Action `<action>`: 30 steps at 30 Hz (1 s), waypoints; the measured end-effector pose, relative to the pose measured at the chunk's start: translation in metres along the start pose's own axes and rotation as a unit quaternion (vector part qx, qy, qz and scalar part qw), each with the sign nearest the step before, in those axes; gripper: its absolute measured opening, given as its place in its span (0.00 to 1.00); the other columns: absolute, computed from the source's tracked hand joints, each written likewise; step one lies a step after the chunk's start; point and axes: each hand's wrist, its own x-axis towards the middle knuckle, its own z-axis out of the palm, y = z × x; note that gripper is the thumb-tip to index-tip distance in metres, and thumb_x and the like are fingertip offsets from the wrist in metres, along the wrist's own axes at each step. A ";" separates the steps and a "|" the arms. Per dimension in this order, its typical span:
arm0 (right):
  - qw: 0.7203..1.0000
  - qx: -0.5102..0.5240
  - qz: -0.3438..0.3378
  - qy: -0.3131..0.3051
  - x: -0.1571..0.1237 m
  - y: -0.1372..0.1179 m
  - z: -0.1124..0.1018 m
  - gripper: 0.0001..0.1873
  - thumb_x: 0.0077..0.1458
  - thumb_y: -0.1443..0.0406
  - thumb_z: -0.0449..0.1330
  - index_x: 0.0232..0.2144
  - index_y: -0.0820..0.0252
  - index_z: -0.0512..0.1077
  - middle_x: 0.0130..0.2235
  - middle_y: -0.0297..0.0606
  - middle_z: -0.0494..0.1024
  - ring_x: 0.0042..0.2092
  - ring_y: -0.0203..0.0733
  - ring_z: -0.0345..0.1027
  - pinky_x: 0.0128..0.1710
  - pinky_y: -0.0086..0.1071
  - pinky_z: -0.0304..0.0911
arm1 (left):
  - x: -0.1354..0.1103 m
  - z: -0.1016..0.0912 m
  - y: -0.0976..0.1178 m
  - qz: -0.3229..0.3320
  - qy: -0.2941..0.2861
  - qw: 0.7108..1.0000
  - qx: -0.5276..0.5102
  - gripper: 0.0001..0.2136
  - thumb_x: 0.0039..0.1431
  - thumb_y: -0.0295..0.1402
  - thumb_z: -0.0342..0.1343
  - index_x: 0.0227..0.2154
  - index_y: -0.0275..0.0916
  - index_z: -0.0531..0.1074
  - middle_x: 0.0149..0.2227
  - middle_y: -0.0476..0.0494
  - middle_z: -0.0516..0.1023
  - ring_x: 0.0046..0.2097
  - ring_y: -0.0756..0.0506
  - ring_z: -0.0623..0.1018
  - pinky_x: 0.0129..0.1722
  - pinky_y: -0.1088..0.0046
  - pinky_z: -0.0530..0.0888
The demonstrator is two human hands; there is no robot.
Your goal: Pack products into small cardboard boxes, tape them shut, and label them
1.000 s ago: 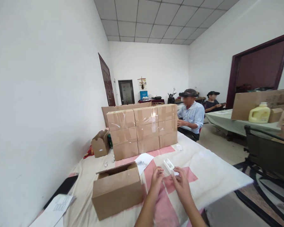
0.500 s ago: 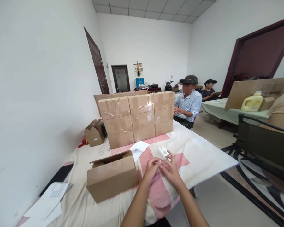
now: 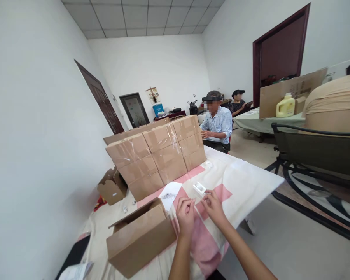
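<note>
My left hand [image 3: 185,214] is closed in a pinch above the pink and cream cloth, fingers curled toward the thumb. Something small and pale may be at its fingertips, too small to name. My right hand [image 3: 213,208] is a short gap to the right, its fingers bent in and the thumb close to them; whatever they grip cannot be made out. Just beyond the right fingertips lies a small white box-like thing [image 3: 198,188], possibly a tape dispenser. A printed sheet [image 3: 169,195] lies past my left hand. To its left stands an open cardboard box [image 3: 142,243].
Taped cardboard boxes [image 3: 160,155] stand stacked across the table's far side. Another open carton [image 3: 112,188] is at the far left. A black flat thing [image 3: 76,254] and papers [image 3: 76,271] lie near the wall. A person in a light shirt [image 3: 220,122] sits beyond the table.
My hands have come apart from each other, the left moving slightly left. The view has tilted and turned right. The white thing and boxes keep their places on the table.
</note>
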 end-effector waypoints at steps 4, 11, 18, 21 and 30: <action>0.999 0.039 -0.025 -0.007 -0.004 -0.015 0.005 0.13 0.64 0.58 0.54 0.31 0.56 0.72 0.42 0.45 0.74 0.45 0.51 0.72 0.45 0.43 0.69 | 0.002 -0.054 0.046 0.113 -0.020 0.992 0.053 0.07 0.63 0.35 0.58 0.31 0.45 0.79 0.34 0.44 0.78 0.39 0.43 0.77 0.40 0.67 0.74; 0.982 0.150 -0.049 -0.102 -0.014 -0.068 0.077 0.17 0.65 0.59 0.54 0.53 0.54 0.71 0.55 0.45 0.75 0.58 0.50 0.69 0.59 0.46 0.65 | 0.011 -0.186 0.083 0.074 0.144 0.969 0.185 0.12 0.64 0.40 0.55 0.29 0.42 0.78 0.35 0.45 0.79 0.42 0.43 0.77 0.46 0.66 0.73; 0.940 0.242 -0.114 -0.214 0.005 -0.112 0.144 0.34 0.60 0.62 0.59 0.68 0.50 0.59 0.63 0.43 0.70 0.66 0.52 0.59 0.68 0.53 0.52 | 0.009 -0.250 0.052 -0.059 0.157 0.966 0.199 0.18 0.59 0.51 0.57 0.27 0.40 0.76 0.30 0.46 0.78 0.34 0.45 0.75 0.34 0.71 0.73; 0.932 0.293 -0.047 -0.206 0.003 -0.109 0.152 0.26 0.63 0.65 0.52 0.63 0.51 0.67 0.53 0.41 0.79 0.58 0.49 0.69 0.64 0.50 0.60 | 0.016 -0.254 0.047 -0.085 0.116 0.971 0.193 0.20 0.57 0.52 0.58 0.23 0.39 0.74 0.31 0.45 0.78 0.34 0.45 0.75 0.30 0.72 0.72; 0.927 0.302 -0.102 -0.196 -0.009 -0.093 0.156 0.20 0.66 0.49 0.52 0.41 0.53 0.78 0.52 0.44 0.79 0.66 0.54 0.60 0.68 0.54 0.52 | 0.061 -0.225 0.046 -0.147 -0.117 0.969 0.158 0.18 0.54 0.51 0.62 0.23 0.41 0.79 0.43 0.38 0.81 0.46 0.38 0.79 0.48 0.62 0.75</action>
